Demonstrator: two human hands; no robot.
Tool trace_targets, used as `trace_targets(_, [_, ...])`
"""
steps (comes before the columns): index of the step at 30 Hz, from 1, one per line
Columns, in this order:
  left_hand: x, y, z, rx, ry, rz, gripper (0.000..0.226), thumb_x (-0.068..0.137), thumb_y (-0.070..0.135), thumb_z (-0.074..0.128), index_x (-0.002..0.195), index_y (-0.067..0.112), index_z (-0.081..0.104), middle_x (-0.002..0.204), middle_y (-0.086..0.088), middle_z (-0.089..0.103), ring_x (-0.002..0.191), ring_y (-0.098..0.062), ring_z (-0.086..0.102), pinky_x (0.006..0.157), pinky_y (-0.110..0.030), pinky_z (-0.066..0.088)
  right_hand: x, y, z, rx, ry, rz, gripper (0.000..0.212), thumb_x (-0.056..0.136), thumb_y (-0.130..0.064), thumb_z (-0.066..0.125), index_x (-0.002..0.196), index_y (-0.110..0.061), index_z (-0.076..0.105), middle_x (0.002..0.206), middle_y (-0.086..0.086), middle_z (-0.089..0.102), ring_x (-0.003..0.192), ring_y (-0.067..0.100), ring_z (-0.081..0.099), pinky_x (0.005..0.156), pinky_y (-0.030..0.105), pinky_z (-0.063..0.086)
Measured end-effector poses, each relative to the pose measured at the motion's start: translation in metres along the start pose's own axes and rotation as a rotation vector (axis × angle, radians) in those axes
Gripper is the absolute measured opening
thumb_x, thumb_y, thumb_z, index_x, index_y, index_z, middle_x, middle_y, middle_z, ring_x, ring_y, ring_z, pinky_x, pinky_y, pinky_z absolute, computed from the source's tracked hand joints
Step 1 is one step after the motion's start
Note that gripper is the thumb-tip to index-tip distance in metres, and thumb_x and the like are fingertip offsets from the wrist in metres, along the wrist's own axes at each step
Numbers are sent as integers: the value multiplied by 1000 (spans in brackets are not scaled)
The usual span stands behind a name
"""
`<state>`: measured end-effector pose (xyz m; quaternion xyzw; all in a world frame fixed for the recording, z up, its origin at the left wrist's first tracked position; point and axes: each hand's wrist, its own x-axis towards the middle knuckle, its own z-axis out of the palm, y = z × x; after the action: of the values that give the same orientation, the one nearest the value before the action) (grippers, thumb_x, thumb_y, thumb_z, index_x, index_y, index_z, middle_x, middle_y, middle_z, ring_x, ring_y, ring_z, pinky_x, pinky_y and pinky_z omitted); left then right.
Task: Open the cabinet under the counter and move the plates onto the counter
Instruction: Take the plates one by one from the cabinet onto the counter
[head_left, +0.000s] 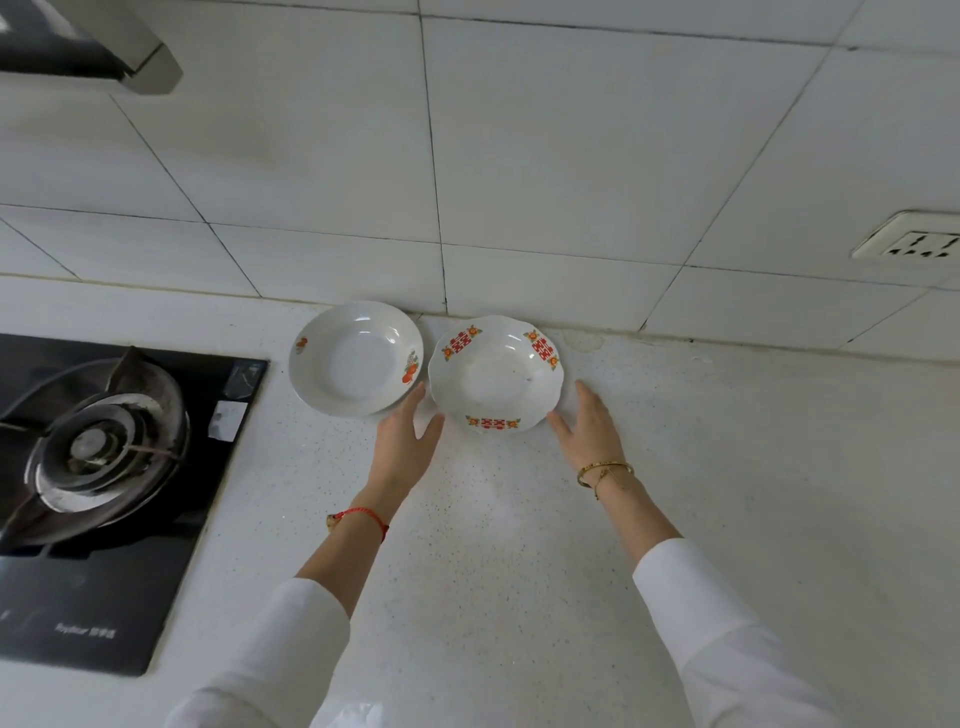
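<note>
Two white plates rest on the speckled white counter (493, 545) close to the tiled wall. The left plate (356, 358) has small orange fruit prints; a second rim seems to peek from under it. The right plate (496, 379) has a scalloped rim and red-and-orange emblems. My left hand (405, 441) is open just in front of the gap between the plates, fingertips near both rims. My right hand (589, 431) is open at the scalloped plate's right front edge, holding nothing. The cabinet under the counter is out of view.
A black glass gas hob (104, 493) with a metal burner takes up the counter's left side. A range hood (88, 47) hangs at the upper left. A wall socket (909, 244) sits on the tiles at the right.
</note>
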<state>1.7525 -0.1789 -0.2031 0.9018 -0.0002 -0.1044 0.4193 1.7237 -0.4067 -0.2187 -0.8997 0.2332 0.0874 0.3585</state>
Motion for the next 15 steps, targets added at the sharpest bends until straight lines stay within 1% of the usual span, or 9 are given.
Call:
trace_targets(2, [-14,0,-13,53,2,64,53,93,19,61,144,16,45,144,-5,51,134,-27,46,112,-39,33,-19,-5,-7,-5,14,-50,71,92,-36,54,148,-11,18,155,15,22,145,29,14,118,46,22])
trace_targets(4, [-30,0,-27,112,9,121,51,93,22,62,142,16,48,142,-5,53,133,-26,48,111,-40,35,-40,-10,-13,-19,49,-100,69,93,-35,53,148,-12,19,154,16,22,146,29,12,118,45,20])
trace_targets(6, [-46,-1,-39,160,11,163,51,93,25,61,142,17,48,142,-5,54,132,-25,48,110,-41,37,-64,-16,-19,-27,78,-133,67,93,-35,52,148,-13,20,155,15,20,146,28,11,118,44,21])
trace_targets(8, [-63,0,-50,207,12,206,51,94,27,60,142,18,47,142,-4,53,132,-23,48,110,-38,37,-88,-21,-24,-29,98,-154,66,94,-35,51,148,-14,19,156,13,19,147,27,8,117,43,22])
trace_targets(11, [-87,-1,-67,265,32,287,51,93,28,61,142,18,48,141,-2,54,132,-21,48,110,-36,38,-126,-27,-32,-43,133,-193,63,95,-33,51,147,-13,22,155,12,21,147,27,8,118,41,17])
trace_targets(15, [-124,-5,-85,285,52,377,49,93,26,61,140,17,50,140,-1,55,132,-21,47,110,-35,38,-177,-28,-39,-63,185,-244,59,95,-32,51,145,-11,27,153,10,28,147,26,10,120,37,11])
